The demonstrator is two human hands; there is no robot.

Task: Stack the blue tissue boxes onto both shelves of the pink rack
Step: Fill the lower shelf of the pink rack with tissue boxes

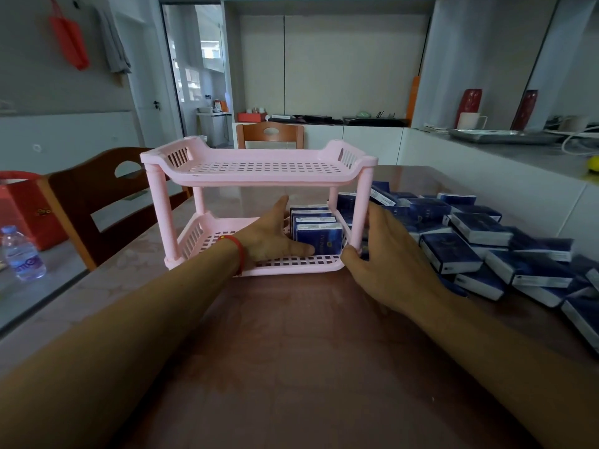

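A pink two-shelf rack (259, 181) stands on the table in front of me. Its top shelf holds nothing. Three blue tissue boxes (319, 236) stand upright in a row at the right end of the bottom shelf. My left hand (270, 236) reaches into the bottom shelf, palm flat against the left side of that row, thumb along the front box's base. My right hand (389, 251) rests outside the rack's front right post, fingers spread, thumb touching the rack's corner. A heap of several blue tissue boxes (486, 241) lies on the table to the right.
Two wooden chairs (103, 202) stand at the left and far sides of the table. A water bottle (22, 254) and a red box (22, 209) sit lower left. A white counter (505, 157) with a metal tray runs along the right.
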